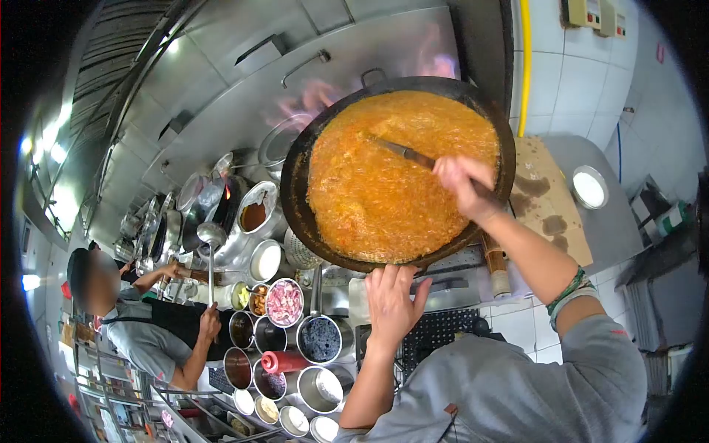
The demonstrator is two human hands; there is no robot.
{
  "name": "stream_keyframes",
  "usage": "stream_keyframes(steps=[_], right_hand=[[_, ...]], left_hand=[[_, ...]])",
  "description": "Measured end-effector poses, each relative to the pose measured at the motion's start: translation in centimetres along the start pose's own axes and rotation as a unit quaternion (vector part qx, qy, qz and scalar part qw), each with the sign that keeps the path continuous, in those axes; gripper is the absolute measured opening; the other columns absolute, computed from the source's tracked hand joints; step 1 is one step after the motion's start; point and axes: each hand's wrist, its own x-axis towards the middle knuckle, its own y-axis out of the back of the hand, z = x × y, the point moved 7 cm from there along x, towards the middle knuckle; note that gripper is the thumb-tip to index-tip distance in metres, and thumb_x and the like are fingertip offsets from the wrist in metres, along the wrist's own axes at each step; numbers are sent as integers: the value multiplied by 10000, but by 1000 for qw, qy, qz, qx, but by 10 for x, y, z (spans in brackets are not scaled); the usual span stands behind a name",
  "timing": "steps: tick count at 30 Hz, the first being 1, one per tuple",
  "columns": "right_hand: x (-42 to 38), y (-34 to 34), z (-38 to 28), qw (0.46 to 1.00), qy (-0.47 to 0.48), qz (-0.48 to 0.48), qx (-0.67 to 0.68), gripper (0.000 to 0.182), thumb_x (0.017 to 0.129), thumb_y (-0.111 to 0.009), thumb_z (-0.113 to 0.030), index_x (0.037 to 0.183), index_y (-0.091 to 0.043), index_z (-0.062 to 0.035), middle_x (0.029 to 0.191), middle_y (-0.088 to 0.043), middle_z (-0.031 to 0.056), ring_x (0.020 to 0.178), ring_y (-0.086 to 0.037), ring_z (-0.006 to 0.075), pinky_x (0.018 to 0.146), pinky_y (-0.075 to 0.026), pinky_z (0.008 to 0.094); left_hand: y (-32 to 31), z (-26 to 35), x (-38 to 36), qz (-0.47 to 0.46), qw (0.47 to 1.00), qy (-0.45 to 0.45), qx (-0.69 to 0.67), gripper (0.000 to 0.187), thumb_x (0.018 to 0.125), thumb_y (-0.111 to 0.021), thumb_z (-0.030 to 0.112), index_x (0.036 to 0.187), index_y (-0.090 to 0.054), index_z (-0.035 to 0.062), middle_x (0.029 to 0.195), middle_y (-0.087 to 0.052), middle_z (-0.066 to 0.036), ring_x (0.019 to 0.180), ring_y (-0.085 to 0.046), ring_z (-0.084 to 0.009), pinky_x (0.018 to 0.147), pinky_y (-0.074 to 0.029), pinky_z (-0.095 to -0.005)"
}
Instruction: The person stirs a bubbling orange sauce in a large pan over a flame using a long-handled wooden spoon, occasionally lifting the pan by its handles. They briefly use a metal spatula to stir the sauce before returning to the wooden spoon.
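Observation:
A large black wok (289,199) is filled with orange-brown sauce (391,199) with a bubbly, grainy surface. My right hand (470,186) is wrapped round the dark handle of a long cooking utensil (399,148). The utensil reaches over the middle of the wok, its head sunk in the sauce. At the near side of the wok, my left hand (394,301) grips the rim beside a small loop handle, fingers over the edge and thumb off to the right.
Flames (314,100) rise behind the wok. Stained cardboard (546,199) and a white bowl (590,187) lie right. Left stand metal pots (320,340), a bowl of chopped onions (284,302) and a red squeeze bottle (283,362). A co-worker (159,325) holds a ladle (211,255).

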Motion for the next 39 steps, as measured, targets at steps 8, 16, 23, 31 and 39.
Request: stream_keyframes(steps=[8, 16, 23, 31, 39], right_hand=[[41, 77, -28, 989, -38, 108, 90, 402, 1062, -467, -186, 678, -407, -84, 557, -359, 18, 519, -391, 147, 650, -462, 366], [68, 130, -96, 988, -88, 78, 102, 378, 1047, -498, -204, 697, -398, -104, 544, -315, -4, 504, -353, 138, 635, -435, 367], [102, 162, -156, 992, -100, 44, 64, 383, 1041, -512, -214, 695, -375, -126, 535, -289, -25, 481, -326, 129, 604, -406, 362], [146, 164, -226, 989, -125, 81, -24, 387, 1013, -451, -156, 637, -365, -192, 489, -345, -63, 391, -382, 100, 476, -497, 361], [179, 187, -235, 981, -144, 125, 48, 413, 1032, -414, -228, 622, -362, -217, 467, -298, -98, 362, -341, 81, 432, -447, 313]], left_hand=[[3, -1, -4, 27, 999, -5, -19, 336, 789, -824, 199, 1032, -627, 77, 931, -592, -109, 857, -539, -323, 755, -391, -434], [1, -2, -7, 41, 999, -18, -19, 349, 800, -811, 215, 1060, -625, 76, 924, -584, -105, 854, -539, -320, 770, -398, -440], [-1, -3, -8, 42, 999, -21, -18, 363, 795, -816, 210, 1069, -616, 80, 931, -593, -104, 850, -537, -323, 771, -395, -449], [1, -1, -5, 26, 1000, -6, -10, 357, 789, -823, 212, 1050, -622, 77, 930, -592, -100, 852, -536, -324, 772, -394, -445], [-2, -2, -4, 22, 1000, 1, -4, 366, 788, -831, 196, 1066, -615, 95, 932, -600, -90, 866, -548, -316, 770, -392, -435]])
